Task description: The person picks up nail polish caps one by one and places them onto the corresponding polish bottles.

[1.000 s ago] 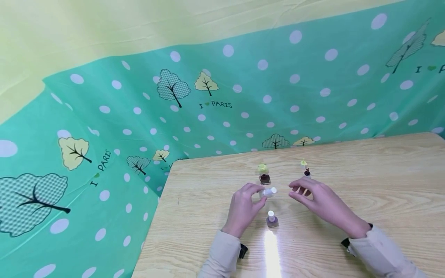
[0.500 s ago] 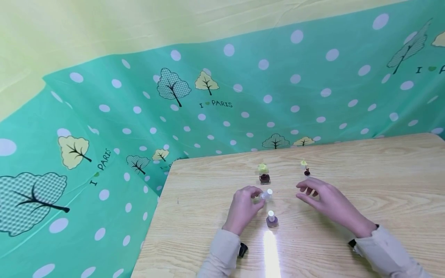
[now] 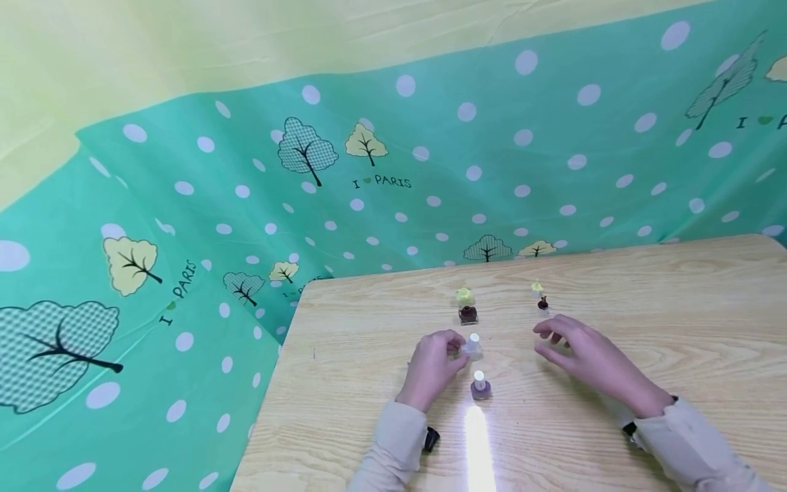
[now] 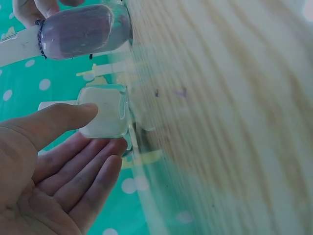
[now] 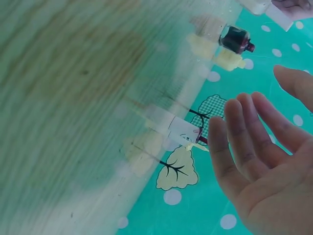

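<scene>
My left hand [image 3: 433, 362] pinches a clear-white nail polish bottle [image 3: 473, 347] that stands upright on the table with its white cap on. In the left wrist view the thumb overlaps the bottle's body and the fingertips lie at its side. Nearer me stands a purple nail polish bottle [image 4: 78, 32] with a white cap. My right hand [image 3: 574, 345] hovers over the table with loosely bent fingers, holding nothing. Beyond it stand two caps, brush ends up: one with a dark red brush [image 5: 188, 129], one with a yellow brush [image 3: 537, 288].
Behind the white bottle stand a capless dark red nail polish bottle [image 3: 468, 315] and a yellow-green one [image 3: 464, 296]. The wooden table [image 3: 676, 307] ends at a green dotted cloth [image 3: 522, 157] at the back and left.
The left hand has lowered the white bottle and brought it from tilted to upright on the table. The right hand has drawn away to the right.
</scene>
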`<state>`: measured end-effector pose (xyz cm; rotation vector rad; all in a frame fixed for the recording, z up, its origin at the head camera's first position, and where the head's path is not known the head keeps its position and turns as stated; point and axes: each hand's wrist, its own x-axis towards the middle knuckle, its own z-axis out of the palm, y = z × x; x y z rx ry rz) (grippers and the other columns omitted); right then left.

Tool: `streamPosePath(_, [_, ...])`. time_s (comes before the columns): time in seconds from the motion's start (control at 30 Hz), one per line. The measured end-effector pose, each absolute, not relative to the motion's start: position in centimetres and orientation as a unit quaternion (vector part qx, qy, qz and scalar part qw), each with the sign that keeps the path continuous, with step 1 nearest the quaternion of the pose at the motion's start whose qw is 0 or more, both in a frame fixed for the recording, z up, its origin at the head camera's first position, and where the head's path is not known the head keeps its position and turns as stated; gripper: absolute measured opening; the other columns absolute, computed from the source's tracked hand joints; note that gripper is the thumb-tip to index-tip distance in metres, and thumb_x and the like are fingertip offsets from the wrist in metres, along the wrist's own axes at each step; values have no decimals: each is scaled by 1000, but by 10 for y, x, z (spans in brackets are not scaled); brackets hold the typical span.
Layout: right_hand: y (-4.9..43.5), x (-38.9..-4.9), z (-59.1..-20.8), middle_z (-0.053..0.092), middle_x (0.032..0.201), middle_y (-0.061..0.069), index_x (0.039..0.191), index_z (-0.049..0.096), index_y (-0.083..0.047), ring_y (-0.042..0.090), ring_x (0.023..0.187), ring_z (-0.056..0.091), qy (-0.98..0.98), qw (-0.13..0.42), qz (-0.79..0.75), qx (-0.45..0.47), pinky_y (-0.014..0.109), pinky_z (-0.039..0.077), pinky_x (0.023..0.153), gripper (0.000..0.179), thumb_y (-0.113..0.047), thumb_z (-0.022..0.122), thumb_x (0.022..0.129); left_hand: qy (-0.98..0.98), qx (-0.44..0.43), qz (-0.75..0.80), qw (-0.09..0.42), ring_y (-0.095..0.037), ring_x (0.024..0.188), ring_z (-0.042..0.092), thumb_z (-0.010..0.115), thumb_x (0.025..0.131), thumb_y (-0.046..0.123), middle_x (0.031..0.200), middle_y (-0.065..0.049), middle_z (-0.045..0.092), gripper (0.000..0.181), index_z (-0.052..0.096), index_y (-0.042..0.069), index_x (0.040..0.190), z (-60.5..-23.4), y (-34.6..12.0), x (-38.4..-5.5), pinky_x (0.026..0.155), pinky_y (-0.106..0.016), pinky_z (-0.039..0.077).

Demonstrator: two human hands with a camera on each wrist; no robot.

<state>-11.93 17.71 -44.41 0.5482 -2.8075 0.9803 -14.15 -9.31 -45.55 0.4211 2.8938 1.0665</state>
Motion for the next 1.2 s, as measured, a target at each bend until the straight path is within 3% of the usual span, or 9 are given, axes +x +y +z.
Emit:
streamPosePath(0.37, [181,-120,-445,68,110,9,118,66,-3,22,93,64,-933,40,314,172,44,57,78,33,-17,74,89,940,141,311,25,-10,86,66,78,84,14,98,-1,73,23,72,9,105,-457,-96,-142,78,-19,55])
streamPosePath(0.73, [188,-126,-443,68,109,12,122,64,0,27,94,65,-932,48,315,171,47,58,77,38,-16,72,89,947,128,294,19,-20,99,68,78,82,7,107,-5,73,30,71,8,111,-454,-107,-148,89,-33,56])
streamPosePath(1.2, [196,-140,-438,66,113,19,124,61,2,35,100,62,-943,15,313,115,52,55,78,41,-24,68,93,944,100,316,-2,-18,99,67,74,88,16,109,-5,72,28,70,9,115,-457,-108,-168,88,-30,56])
